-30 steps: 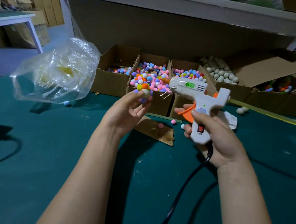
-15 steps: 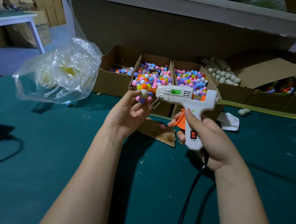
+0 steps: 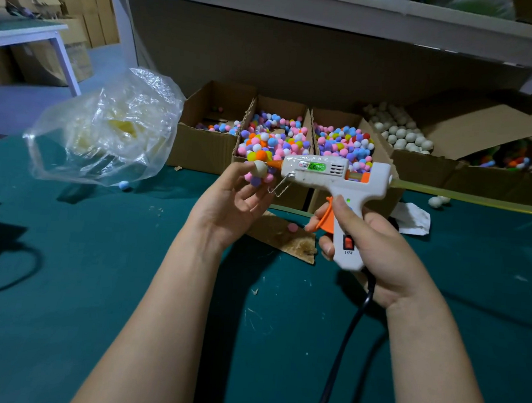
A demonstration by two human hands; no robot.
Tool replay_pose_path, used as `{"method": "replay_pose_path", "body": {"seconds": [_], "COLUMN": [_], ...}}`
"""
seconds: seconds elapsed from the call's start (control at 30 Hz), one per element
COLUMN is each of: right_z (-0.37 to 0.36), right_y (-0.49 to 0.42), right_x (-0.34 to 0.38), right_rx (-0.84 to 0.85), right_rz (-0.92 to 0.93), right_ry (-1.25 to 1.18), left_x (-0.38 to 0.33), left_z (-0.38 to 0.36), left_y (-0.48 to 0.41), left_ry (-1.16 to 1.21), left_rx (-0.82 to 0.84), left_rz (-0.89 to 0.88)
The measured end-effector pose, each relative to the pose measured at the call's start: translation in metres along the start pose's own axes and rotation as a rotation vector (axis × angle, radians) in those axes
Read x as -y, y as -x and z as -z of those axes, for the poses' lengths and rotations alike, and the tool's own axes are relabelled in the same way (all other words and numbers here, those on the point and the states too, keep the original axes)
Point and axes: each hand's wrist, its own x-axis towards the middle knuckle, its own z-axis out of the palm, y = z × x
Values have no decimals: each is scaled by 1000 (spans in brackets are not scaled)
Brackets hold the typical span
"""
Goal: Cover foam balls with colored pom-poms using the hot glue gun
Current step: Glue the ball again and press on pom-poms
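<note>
Foam likely handles light and dents easily: the left hand [image 3: 230, 205] pinches the white foam ball [image 3: 259, 168], partly clad in colored pom-poms [image 3: 256, 181], by its fuzzy underside. At its 3 o'clock, the right hand [image 3: 378, 243] clenches the white plastic hot glue gun [image 3: 332, 177], its nozzle against bare foam.

One wide-angle view, taken from a camera worn on the person's head, facing forward and tilted down. Both forearms enter from the bottom edge and rise to mid-frame, where the left hand [image 3: 233, 199] and right hand [image 3: 377, 250] sit close to the lens, near the centre. The green tabletop [image 3: 64, 281] fills the lower half and runs away to a row of cardboard boxes [image 3: 205, 146] at its far side. A grey shelf [image 3: 334, 14] crosses the top edge overhead. At upper left, a white table [image 3: 27, 35] stands farther off.
</note>
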Motion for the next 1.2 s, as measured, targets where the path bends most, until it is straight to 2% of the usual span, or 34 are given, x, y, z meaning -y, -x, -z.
{"method": "replay_pose_path", "body": {"seconds": [1.2], "right_z": [-1], "right_y": [0], "right_x": [0], "right_rx": [-37], "right_rz": [-8], "right_ry": [57], "left_x": [-1], "left_z": [-1], "left_y": [1], "left_ry": [99], "left_rx": [-46], "left_rz": [25]}}
